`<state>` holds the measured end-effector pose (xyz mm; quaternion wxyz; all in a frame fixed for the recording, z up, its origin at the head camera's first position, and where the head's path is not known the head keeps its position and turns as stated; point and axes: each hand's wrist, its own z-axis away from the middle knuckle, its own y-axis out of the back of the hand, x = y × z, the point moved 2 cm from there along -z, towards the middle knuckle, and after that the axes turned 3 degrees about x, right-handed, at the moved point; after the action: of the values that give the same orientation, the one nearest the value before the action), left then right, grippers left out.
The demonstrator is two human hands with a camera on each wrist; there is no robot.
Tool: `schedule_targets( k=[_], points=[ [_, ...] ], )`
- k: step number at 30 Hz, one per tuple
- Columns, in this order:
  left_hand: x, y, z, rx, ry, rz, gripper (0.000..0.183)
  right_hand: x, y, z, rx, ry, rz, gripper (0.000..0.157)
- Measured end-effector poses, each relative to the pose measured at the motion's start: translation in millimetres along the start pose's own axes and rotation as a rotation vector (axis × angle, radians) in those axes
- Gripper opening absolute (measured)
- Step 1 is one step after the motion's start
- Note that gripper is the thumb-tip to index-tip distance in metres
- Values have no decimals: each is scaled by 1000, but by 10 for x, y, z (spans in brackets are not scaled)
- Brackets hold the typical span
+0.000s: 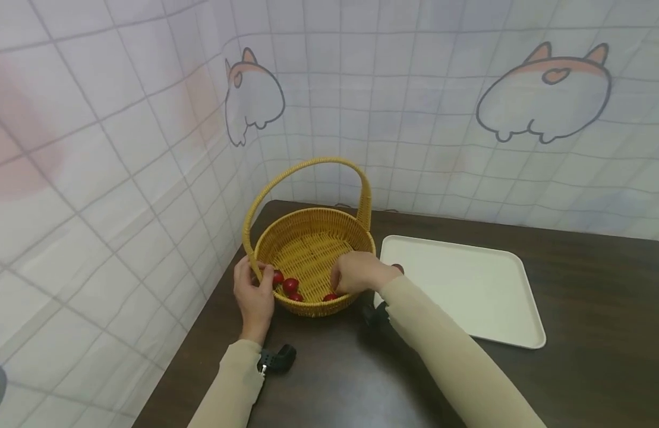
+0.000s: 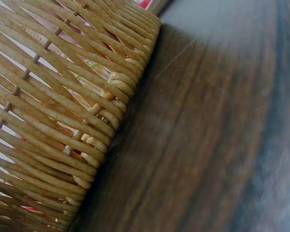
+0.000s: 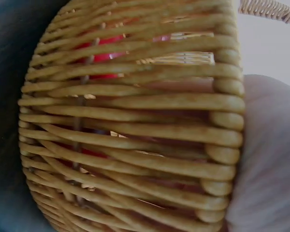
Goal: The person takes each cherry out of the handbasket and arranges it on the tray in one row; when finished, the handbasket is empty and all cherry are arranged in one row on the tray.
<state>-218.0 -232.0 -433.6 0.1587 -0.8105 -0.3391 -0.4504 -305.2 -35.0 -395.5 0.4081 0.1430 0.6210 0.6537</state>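
A yellow wicker basket point(image 1: 313, 309) with a tall arched handle stands on the table. My left hand point(image 1: 256, 300) grips its left side, thumb and fingers around the foot of the handle. Several small, shiny, plum-like red fruits point(image 1: 290, 286) lie inside by the left front wall. My right hand point(image 1: 361, 272) reaches over the right rim with its fingers bent down. Just under its fingertips is another red fruit point(image 1: 330, 297); I cannot tell whether they hold it. In the right wrist view, red shows through the weave of the basket point(image 3: 135, 101), beside the blurred hand point(image 3: 266, 154).
Right of the basket lies a white tray point(image 1: 468, 291). A red fruit point(image 1: 397, 268) at its left side is partly covered by my right forearm. The dark wooden table point(image 1: 329, 368) meets a gridded white curtain point(image 1: 415, 119) at the back and left.
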Motion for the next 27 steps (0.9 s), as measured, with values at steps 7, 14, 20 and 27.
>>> schedule_targets(
  k=[7, 14, 20, 27],
  points=[
    [14, 4, 18, 20, -52, -26, 8, -20, 2, -37, -122, -25, -32, 18],
    [-9, -3, 11, 8, -66, -10, 7, 47, -18, -37, -69, 92, -161, 13],
    [-46, -9, 24, 7, -46, -2, 8, 152, -9, -4, 80, 181, -283, 22],
    [-30, -14, 8, -3, -46, -4, 8, 225, 19, 142, 332, 185, -461, 25]
  ],
)
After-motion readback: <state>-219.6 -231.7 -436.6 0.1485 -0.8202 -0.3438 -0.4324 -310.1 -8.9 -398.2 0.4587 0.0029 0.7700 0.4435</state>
